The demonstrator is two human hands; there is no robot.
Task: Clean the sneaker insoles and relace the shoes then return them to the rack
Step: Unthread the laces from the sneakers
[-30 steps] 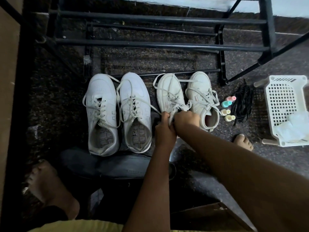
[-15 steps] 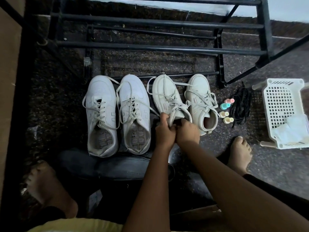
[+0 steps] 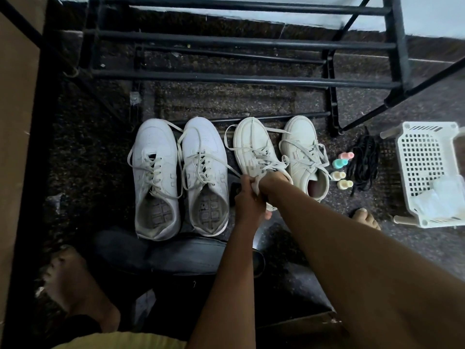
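Four pale sneakers stand side by side on the dark floor in front of the black shoe rack (image 3: 241,79). The left pair is white (image 3: 156,177) (image 3: 203,172), laced, with patterned insoles showing. The right pair is cream. My left hand (image 3: 247,197) grips the heel edge of the third sneaker (image 3: 254,149), whose laces lie loose. My right hand (image 3: 275,178) reaches into that sneaker's opening, and its fingers are hidden inside. The fourth sneaker (image 3: 304,152) stands untouched to the right.
Small pastel bottles (image 3: 339,170) and a bundle of black laces (image 3: 362,165) lie to the right of the shoes. A white perforated basket (image 3: 425,172) holding something white sits at the far right. My bare feet (image 3: 75,280) (image 3: 364,217) rest on the floor.
My right hand left the laces near the heel and slid into the third sneaker's opening. My left hand kept its grip at the heel, and that sneaker's toe swung slightly left.
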